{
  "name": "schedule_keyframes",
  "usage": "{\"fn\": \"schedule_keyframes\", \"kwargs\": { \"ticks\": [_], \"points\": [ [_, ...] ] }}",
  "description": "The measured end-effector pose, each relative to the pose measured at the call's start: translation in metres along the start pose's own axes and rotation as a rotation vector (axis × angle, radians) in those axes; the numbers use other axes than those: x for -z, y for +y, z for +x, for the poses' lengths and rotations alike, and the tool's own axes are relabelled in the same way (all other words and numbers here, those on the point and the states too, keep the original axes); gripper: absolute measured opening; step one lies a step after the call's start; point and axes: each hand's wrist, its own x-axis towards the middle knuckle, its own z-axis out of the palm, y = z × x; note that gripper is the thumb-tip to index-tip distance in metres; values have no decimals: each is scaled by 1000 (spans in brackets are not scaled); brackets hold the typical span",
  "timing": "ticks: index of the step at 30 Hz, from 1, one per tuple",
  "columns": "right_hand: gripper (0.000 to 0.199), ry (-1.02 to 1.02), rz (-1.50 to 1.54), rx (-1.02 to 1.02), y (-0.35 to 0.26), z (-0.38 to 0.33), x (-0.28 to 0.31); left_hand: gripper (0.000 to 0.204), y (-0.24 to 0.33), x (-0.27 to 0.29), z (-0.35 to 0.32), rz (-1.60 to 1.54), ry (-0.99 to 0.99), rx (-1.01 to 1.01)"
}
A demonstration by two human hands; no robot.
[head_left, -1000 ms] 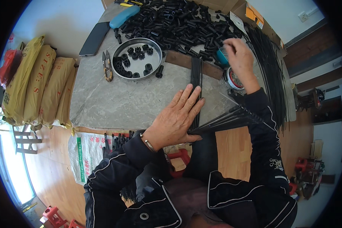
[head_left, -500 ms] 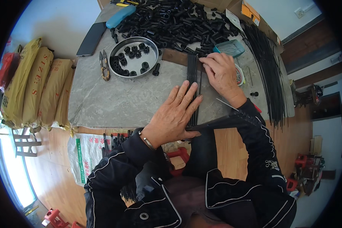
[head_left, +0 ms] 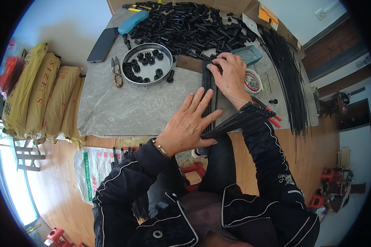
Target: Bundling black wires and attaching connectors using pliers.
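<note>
A row of thin black rods [head_left: 207,76] lies side by side on the grey tabletop [head_left: 111,99], pointing away from me. My left hand [head_left: 185,121] rests flat over the near part of the row, fingers spread and thumb stretched out at the table's front edge. At the far end, my right hand [head_left: 228,76] pinches a black rod at the row's right side; its fingertips partly hide the rod's end. From beside my left thumb, a slanting bundle of black rods [head_left: 231,121] reaches up to my right sleeve. A brown flat bar [head_left: 189,63] touches the row's far end.
Loose black tubular parts [head_left: 193,29] are heaped at the back. A round metal tray [head_left: 169,68] holds black ring-shaped pieces, with thread snips [head_left: 117,73] beside it. Right stand a teal box [head_left: 251,55], a small white tub [head_left: 257,87], red-handled pliers [head_left: 274,119] and long black strands [head_left: 290,90].
My right hand has moved left toward the row, bringing the separate rod close against it. The slanting bundle now tilts up more steeply. My left hand stays nearly in place.
</note>
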Motion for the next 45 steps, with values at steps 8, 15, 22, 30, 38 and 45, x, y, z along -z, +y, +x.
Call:
{"fn": "schedule_keyframes", "kwargs": {
  "ticks": [8,15,22,30,38,45],
  "points": [
    [20,-15,-77,-35,1,-5,-10,73,0,-4,-1,-1,13,7],
    [16,12,-66,-79,1,0,-9,73,1,0,-1,37,-6,10],
    [12,3,-50,-89,19,3,-8,75,4,2,3,86,-50,-41],
    [8,45,-47,-68,23,-1,-4,84,7,0,8,53,-49,-24],
    [9,110,-1,-93,35,-17,43,79,7,2,8,68,-86,-21],
    [18,49,-12,1,23,1,15,87,10,0,7,153,-101,-23]
  ]
}}
